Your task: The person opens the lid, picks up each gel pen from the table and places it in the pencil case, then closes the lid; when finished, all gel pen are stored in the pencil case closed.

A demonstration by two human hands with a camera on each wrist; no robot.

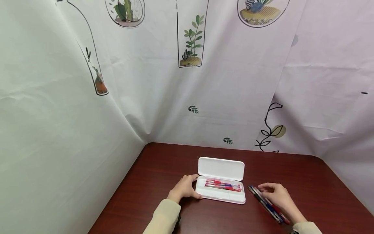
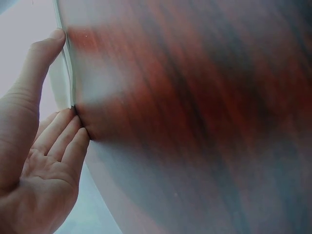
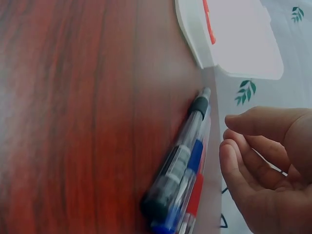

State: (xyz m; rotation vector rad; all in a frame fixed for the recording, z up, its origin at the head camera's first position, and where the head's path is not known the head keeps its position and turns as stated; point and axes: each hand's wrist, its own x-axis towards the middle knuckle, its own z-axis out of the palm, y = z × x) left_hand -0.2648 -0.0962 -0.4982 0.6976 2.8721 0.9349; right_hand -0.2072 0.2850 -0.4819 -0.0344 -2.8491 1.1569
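Note:
A white pencil case lies with its lid raised at the back. Several red and blue pens sit in its far compartment. My left hand holds the case by its left end, thumb at the near corner and fingers at the far one. To the right of the case, a bunch of pens lies side by side on the table: a black pen, a blue pen and a red pen show. My right hand hovers beside them, fingers loosely bent, nothing between thumb and fingertips.
The dark red-brown wooden table has rounded far corners. A pale cloth printed with plants hangs behind it and along the left and right sides.

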